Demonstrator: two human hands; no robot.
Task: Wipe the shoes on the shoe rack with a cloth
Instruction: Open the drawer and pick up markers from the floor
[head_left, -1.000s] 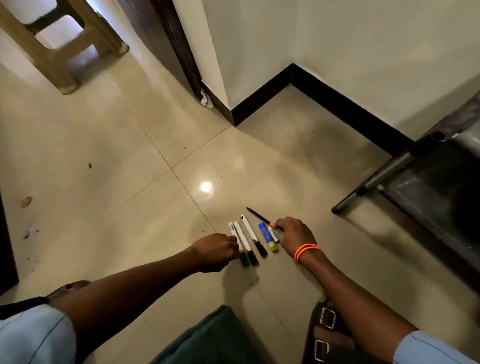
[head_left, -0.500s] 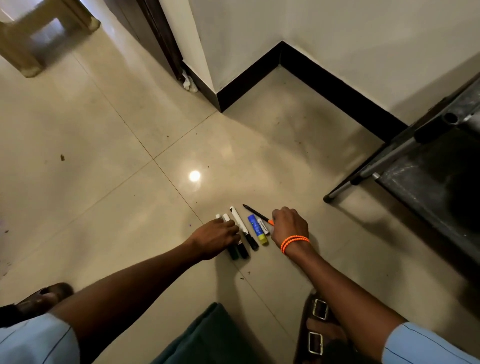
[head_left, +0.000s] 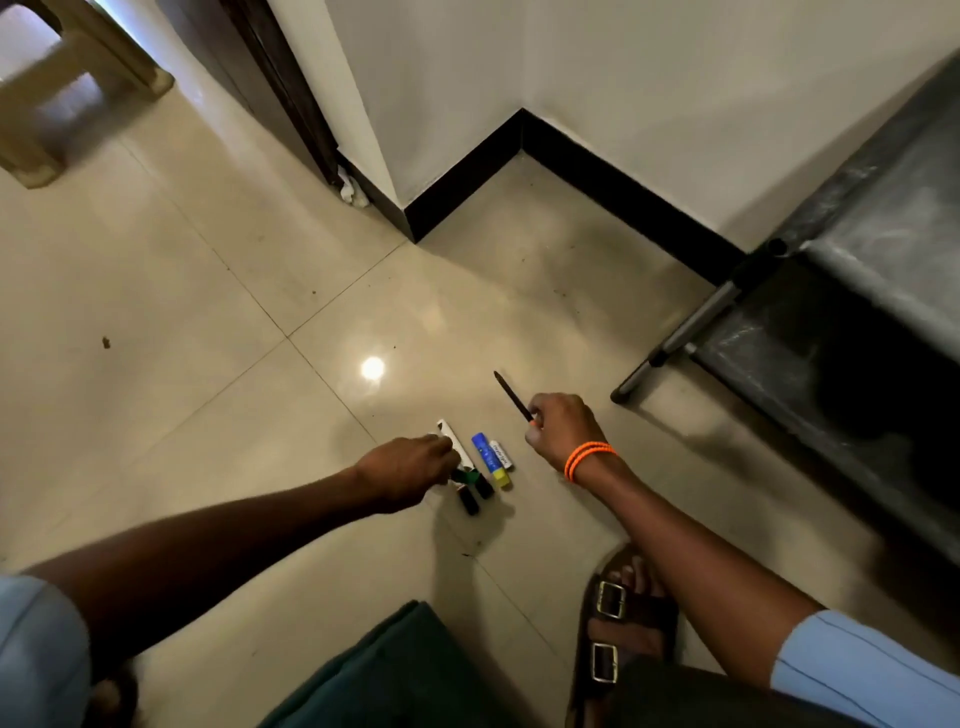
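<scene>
Lifted off the tiled floor (head_left: 197, 291), right hand (head_left: 563, 428) pinches a pen (head_left: 511, 396); left hand (head_left: 410, 467) grips markers (head_left: 470, 491).

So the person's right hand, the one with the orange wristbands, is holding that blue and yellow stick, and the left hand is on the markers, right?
Not quite. In the head view the right hand, with the orange wristbands, holds the thin dark pen, not the blue and yellow stick, which lies untouched on the floor between the hands. The left hand is indeed on the markers.
</scene>
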